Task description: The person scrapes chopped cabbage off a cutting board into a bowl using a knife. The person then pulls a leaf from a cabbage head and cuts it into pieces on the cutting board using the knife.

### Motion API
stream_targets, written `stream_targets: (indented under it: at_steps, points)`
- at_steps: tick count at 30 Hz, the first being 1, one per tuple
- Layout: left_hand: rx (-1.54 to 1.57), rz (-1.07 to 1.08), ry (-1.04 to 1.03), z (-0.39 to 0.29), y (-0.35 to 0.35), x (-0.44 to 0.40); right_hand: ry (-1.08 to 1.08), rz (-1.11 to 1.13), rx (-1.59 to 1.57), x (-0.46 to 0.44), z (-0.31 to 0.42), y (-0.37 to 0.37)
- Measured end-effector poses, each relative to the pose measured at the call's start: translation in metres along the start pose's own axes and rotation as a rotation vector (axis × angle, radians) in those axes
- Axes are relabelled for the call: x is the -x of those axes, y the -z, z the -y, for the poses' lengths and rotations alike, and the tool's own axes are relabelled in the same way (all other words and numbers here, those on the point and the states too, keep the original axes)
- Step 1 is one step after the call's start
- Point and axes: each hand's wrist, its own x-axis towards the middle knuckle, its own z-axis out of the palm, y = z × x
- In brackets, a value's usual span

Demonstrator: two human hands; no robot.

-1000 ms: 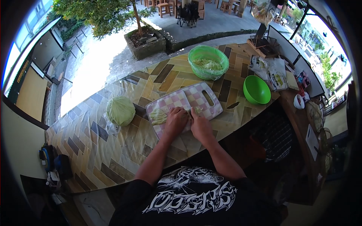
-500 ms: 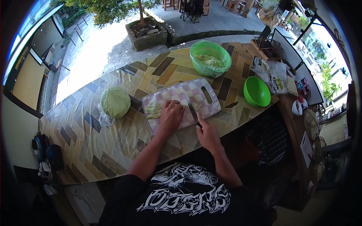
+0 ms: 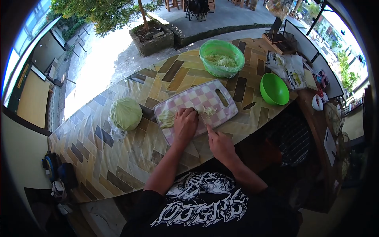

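Note:
My left hand [image 3: 186, 123] is closed, fingers curled over a piece of cabbage [image 3: 167, 119] on a pink-and-white checked cutting board [image 3: 189, 96]. Most of that piece is hidden under the hand; pale leaf shows at its left. The handle of a knife [image 3: 204, 119] is in my closed right hand [image 3: 222, 145], its blade close beside my left fingertips and hard to see against the board. Thin cabbage shreds [image 3: 208, 111] lie on the board just right of the blade. To the left, a large cabbage head [image 3: 126, 113] rests on clear plastic on the table.
Beyond the board stands a green basket [image 3: 222, 71] lined with plastic, holding shredded cabbage. A bright green bowl [image 3: 274, 89] sits near the table's right edge, with plastic packages [image 3: 290, 71] behind it. The patterned table [image 3: 114, 158] ends just before my body.
The camera view has shifted slightly. The knife has moved in close against my left fingers, and cabbage shreds now show to its right. My left hand keeps its place on the cabbage.

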Motion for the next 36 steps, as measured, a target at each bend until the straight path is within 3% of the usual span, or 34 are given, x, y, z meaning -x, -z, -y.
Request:
stream_targets:
  at_steps: [14,36]
  points:
    - [0.021,0.093,0.013,-0.005,0.006,-0.008,-0.096,0.043,0.055,0.002,0.015,0.002]
    - [0.003,0.131,0.004,-0.001,0.005,-0.007,0.003,0.124,0.072,-0.044,0.009,0.01]
